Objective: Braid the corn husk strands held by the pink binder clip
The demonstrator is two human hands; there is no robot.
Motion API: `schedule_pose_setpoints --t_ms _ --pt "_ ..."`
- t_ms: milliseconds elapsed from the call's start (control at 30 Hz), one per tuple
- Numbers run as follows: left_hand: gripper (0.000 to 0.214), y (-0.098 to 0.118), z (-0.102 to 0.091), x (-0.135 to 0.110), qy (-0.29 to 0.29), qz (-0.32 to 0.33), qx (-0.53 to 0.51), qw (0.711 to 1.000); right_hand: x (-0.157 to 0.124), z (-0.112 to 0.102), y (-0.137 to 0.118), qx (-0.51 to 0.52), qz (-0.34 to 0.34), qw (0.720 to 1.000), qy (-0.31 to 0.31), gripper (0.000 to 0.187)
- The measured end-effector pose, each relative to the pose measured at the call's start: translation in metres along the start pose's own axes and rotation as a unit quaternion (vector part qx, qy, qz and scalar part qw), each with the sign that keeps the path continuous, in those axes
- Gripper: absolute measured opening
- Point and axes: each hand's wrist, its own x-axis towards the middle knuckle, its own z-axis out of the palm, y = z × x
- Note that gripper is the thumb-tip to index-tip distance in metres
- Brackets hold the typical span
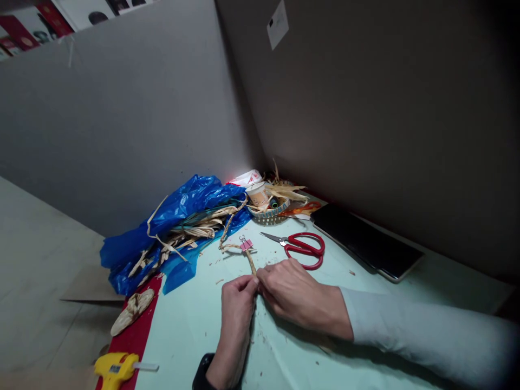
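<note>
A thin braided cord of dried husk (251,262) runs down from a pink binder clip (246,245) to my hands. My left hand (239,303) pinches the cord between thumb and fingertips. Right beside it, my right hand (290,292) is closed on the same cord, its fingertips touching or nearly touching the left ones. The cord's lower end is hidden by my hands. Beyond the clip, more braid (226,232) bends up toward the basket. Just past my right hand lie red-handled scissors (304,249), blades pointing left.
Dried husk strips (199,227) lie on a blue plastic bag (162,227) at the back left. A small basket (270,218) holds a paper cup (258,195) and husks. A black tablet-like device (361,238) lies at right; a woven slipper (133,312) and yellow glue gun (116,368) at left.
</note>
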Motion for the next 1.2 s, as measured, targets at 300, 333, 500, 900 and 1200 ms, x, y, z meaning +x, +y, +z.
schedule_pose_setpoints --t_ms 300,333,500,900,1200 --pt "0.03 0.004 -0.004 -0.007 -0.039 -0.083 -0.128 0.988 -0.011 0.008 -0.016 -0.065 -0.143 0.987 -0.033 0.018" --pt "0.032 0.004 -0.005 -0.007 -0.04 -0.086 -0.139 0.986 -0.011 0.007 -0.016 -0.065 -0.157 0.985 -0.027 0.017" --pt "0.025 0.01 -0.006 -0.011 -0.053 -0.077 -0.177 0.98 -0.001 -0.009 -0.002 0.06 -0.04 0.997 0.042 0.025" --pt "0.033 0.012 -0.007 -0.014 -0.089 -0.049 -0.173 0.98 0.021 0.001 0.021 0.282 0.059 0.955 -0.068 0.032" --pt "0.024 0.006 -0.005 -0.014 -0.053 0.002 -0.059 0.997 0.021 -0.001 0.024 0.262 0.058 0.962 -0.044 0.026"
